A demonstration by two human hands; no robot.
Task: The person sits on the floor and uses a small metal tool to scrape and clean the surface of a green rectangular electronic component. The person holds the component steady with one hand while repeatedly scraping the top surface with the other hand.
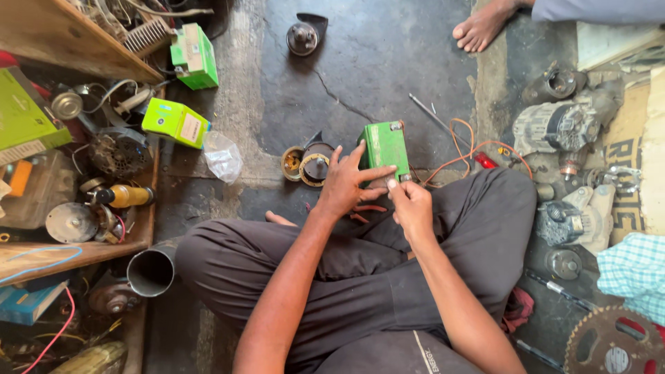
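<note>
Head view: a person is sitting cross-legged on a dark concrete floor (388, 48), looking down at both hands
Left hand: the left hand (350, 183) is lying spread over the near edge of a small green battery (384, 147), fingers wide and pressing on its top, index finger stretching across toward the right
Right hand: the right hand (410, 204) is pinching with thumb and fingertips at the battery's near right corner; what it is nipping there is too small to tell
Battery: it is resting on the floor just ahead of the crossed legs, tilting slightly, with an orange wire (471, 154) curling beside it on the right
Beside the left hand: two round horn-like parts (308, 165) are lying just left of the battery
Left side: green boxes (176, 122) and a clear plastic bag (222, 156) are sitting near a cluttered wooden shelf (104, 249)
Right side: grey motor housings (557, 128) and a toothed sprocket (613, 339) are lying about
Top edge: another person's bare foot (481, 26) is showing
</note>
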